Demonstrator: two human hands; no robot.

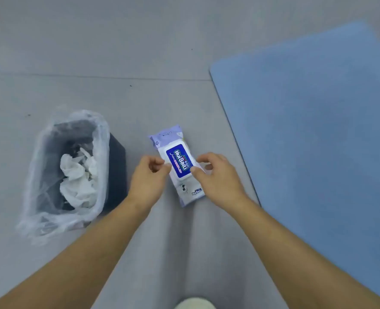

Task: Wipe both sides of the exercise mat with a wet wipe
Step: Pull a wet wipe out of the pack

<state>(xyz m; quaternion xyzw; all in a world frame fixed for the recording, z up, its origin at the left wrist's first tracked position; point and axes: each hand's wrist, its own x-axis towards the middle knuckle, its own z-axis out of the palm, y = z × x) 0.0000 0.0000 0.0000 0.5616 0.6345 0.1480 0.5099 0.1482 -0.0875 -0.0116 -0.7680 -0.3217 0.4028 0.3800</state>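
Though needed for the blue mat lying flat nearby, no wipe out yet. Right hand curled round the wipe pack on the floor, keeping it steady; left hand curled at the lid edge, grip unclear.

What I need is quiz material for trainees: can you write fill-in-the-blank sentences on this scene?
The pack lies on the floor between the bin and the ____ mat.
Its lid is ____.
Crumpled white wipes lie inside the ____.
The left hand and the right hand both touch the ____.
Missing words: blue; closed; bin; pack.
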